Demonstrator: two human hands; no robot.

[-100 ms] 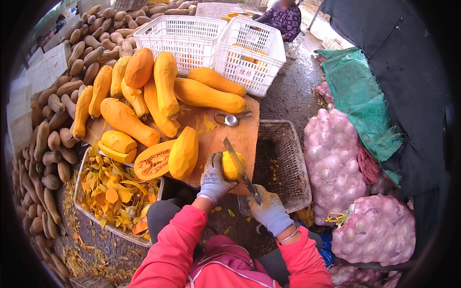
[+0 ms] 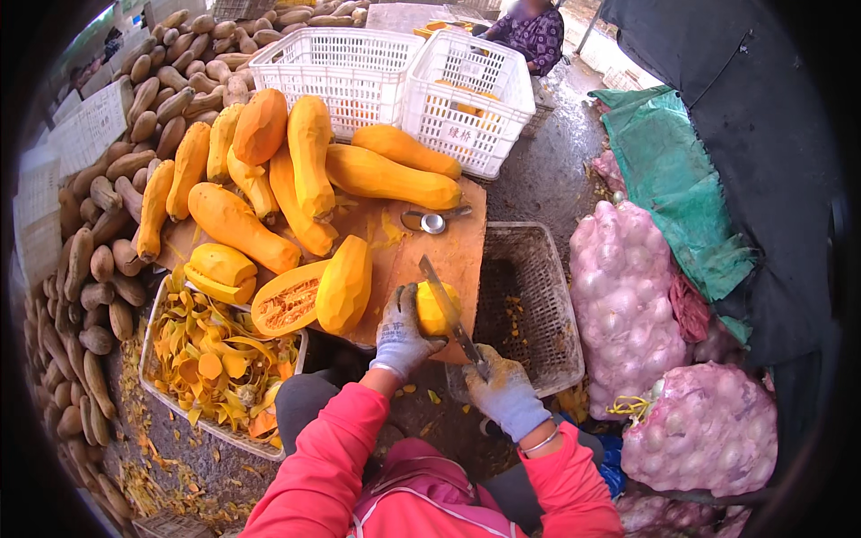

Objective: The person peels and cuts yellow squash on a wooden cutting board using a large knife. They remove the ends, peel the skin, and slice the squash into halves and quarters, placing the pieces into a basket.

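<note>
On the board's near edge, my left hand (image 2: 405,332) in a grey-white glove steadies a short piece of peeled squash (image 2: 430,312), its fingers against the left side. My right hand (image 2: 508,394), also gloved, grips the handle of a knife (image 2: 461,335). The blade slants up and left across the squash piece; whether it cuts in, I cannot tell. Left of my left hand lie a peeled squash half (image 2: 344,287) and another half (image 2: 289,300), cut face up with seeds showing. A peeler-like tool (image 2: 433,223) with a round metal part rests farther back on the wooden board (image 2: 457,255).
Several whole peeled squashes (image 2: 231,226) cover the board's back left. A crate of peelings (image 2: 147,359) stands at the left, a dark crate (image 2: 560,345) at the right. White crates (image 2: 327,85) stand behind, unpeeled squashes (image 2: 99,260) left, net sacks of onions (image 2: 623,309) right. A person (image 2: 529,38) sits far back.
</note>
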